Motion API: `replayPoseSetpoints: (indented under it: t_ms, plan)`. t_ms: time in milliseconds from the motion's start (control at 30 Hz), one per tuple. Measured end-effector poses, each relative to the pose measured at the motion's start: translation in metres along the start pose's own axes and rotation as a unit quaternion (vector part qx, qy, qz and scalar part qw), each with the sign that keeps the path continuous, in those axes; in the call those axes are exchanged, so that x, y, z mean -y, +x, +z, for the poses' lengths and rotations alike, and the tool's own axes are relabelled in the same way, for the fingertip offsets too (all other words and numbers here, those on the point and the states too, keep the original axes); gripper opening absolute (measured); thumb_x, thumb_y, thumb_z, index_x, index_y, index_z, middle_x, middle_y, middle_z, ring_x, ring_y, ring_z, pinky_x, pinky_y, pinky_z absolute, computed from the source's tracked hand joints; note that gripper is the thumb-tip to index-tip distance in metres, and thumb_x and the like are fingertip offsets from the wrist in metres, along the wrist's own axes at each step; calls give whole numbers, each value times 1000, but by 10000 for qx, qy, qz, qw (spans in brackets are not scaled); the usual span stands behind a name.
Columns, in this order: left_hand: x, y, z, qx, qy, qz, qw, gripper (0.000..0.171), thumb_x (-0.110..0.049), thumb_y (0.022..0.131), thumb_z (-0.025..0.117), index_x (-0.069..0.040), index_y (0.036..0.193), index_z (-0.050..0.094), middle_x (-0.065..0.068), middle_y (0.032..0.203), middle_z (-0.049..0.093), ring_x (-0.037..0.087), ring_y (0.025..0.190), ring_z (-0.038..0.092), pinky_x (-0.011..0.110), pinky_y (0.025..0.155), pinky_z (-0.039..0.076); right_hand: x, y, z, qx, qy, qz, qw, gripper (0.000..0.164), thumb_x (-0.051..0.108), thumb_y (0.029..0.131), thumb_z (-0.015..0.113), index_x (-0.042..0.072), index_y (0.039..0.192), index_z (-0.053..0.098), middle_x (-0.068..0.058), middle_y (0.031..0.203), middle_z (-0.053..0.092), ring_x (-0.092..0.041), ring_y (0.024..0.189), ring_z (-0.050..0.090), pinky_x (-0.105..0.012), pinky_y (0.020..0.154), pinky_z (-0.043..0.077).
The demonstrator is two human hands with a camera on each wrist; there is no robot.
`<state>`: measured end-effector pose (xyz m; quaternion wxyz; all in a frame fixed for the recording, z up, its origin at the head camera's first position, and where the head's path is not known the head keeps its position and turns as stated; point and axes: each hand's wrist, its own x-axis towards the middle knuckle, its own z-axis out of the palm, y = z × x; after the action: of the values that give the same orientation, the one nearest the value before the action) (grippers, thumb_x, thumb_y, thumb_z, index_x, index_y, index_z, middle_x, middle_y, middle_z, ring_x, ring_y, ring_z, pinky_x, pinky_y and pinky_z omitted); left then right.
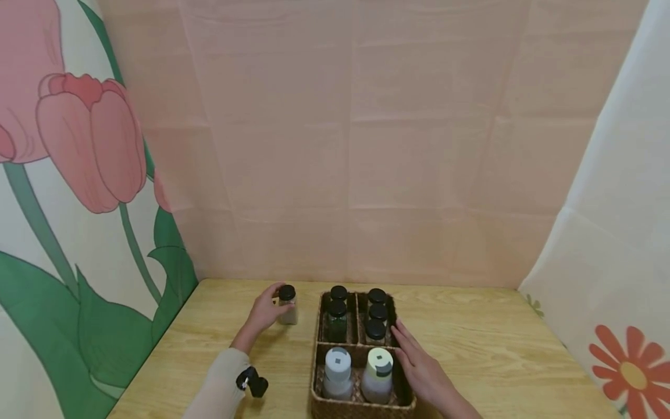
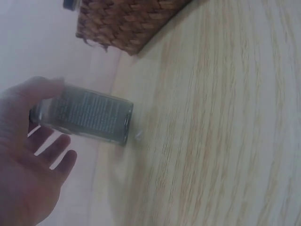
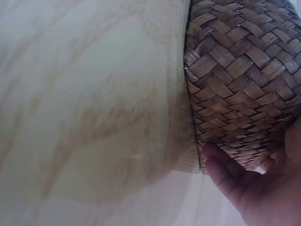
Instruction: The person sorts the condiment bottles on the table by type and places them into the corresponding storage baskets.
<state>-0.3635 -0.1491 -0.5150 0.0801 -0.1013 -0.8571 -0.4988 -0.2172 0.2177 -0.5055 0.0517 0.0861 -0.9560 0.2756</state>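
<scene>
My left hand point(image 1: 265, 309) pinches a small glass spice jar point(image 1: 288, 314) with a black lid, left of the woven basket point(image 1: 361, 411). In the left wrist view the jar point(image 2: 91, 113) shows a printed label, and its base is at or just over the table; I cannot tell if it touches. My thumb lies on the jar near its lid, while other fingers of that hand point(image 2: 28, 174) are spread off it. Against the basket's right side rests my right hand point(image 1: 421, 366), fingers extended. The right wrist view shows its thumb point(image 3: 225, 176) along the woven wall point(image 3: 249, 84).
Dividers split the basket into compartments. Two black-lidded jars point(image 1: 337, 323) stand in the back left one, three more jars point(image 1: 377, 312) in the back right. A white-capped bottle point(image 1: 338, 372) and a yellow-capped bottle point(image 1: 377, 375) fill the front. Fabric hangs behind the wooden table point(image 1: 471, 326).
</scene>
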Motion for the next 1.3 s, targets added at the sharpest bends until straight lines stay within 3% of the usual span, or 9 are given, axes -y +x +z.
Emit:
replayPoseSetpoints:
  t_ms: [267, 867, 1300]
  plan:
    - [2, 1, 3, 145, 214, -289, 9992, 72, -45, 72, 77, -11, 130, 52, 11, 124, 58, 32, 115, 52, 50, 92, 45, -1, 0, 0, 15, 17, 2, 10000, 55, 47, 99, 30, 21, 147, 30, 8, 155, 18, -24, 136, 32, -54, 101, 36]
    - [1, -4, 4, -120, 6, -438, 9990, 73, -51, 60, 80, -18, 122, 60, 3, 114, 63, 24, 100, 61, 38, 76, 54, 0, -5, 1, 39, 101, 50, 9999, 63, 58, 96, 22, 23, 148, 29, 11, 155, 16, -23, 137, 30, -54, 103, 34]
    - [-5, -7, 0, -251, -57, -461, 9986, 79, -55, 57, 80, -18, 124, 59, 5, 116, 63, 26, 101, 61, 36, 74, 54, 1, -5, 1, 61, 83, 60, 9999, 62, 57, 96, 23, 22, 148, 29, 10, 155, 16, -24, 136, 31, -54, 102, 35]
